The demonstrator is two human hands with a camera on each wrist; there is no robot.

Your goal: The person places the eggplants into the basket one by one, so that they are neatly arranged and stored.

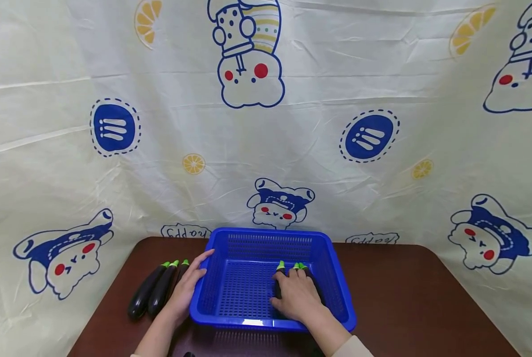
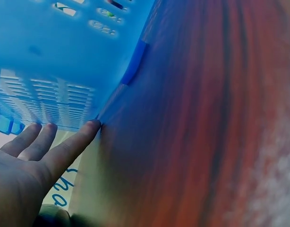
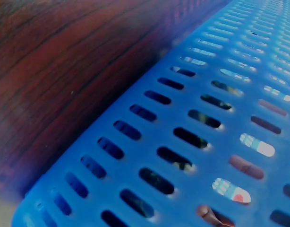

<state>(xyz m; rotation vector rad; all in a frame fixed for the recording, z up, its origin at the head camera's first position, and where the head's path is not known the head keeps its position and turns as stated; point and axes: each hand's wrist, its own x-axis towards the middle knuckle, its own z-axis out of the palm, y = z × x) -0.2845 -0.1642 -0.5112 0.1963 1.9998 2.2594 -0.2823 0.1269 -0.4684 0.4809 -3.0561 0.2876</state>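
Head: right hand (image 1: 298, 296) over 3 eggplants (image 1: 277, 289) in basket (image 1: 243, 287); pinching or not, cannot tell. 3 loose eggplants (image 1: 148, 292) left of left hand (image 1: 186, 290). Apparent step: basket loading.
Left wrist: fingers spread at basket's side.
Right wrist: slotted wall (image 3: 149, 137) obscures grip; next move probably calls for clearing right fingers.

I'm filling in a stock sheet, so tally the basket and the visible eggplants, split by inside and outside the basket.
Blue perforated basket: 1
Inside eggplants: 3
Outside eggplants: 3
Total: 7
Not counted: a dark bit at the head view's bottom edge, too cut off to identify.
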